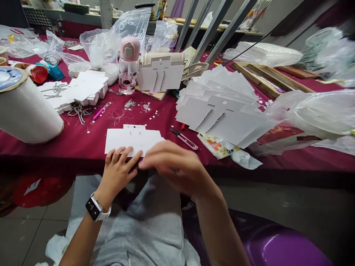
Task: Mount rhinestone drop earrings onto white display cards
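My left hand (119, 168), with a smartwatch on its wrist, has its fingers spread on the lower edge of a white earring card (116, 138). Small metal pins poke up from that card near its top. My right hand (177, 166) hovers over the card's right end, smeared by motion; whether its fingers hold anything is hidden. Pink-handled thread snips (184, 139) lie to its right. Further right, a fanned pile of white cards (230, 125) has silver chain earrings on the top one.
A pink-lidded bottle (129, 70) stands behind, beside an upright earring card (151, 79). At left are a large white spool (30, 107), a card stack (85, 87), silver chains (79, 112) and a pink pen-like tool (99, 112). Plastic bags (318, 114) sit at right.
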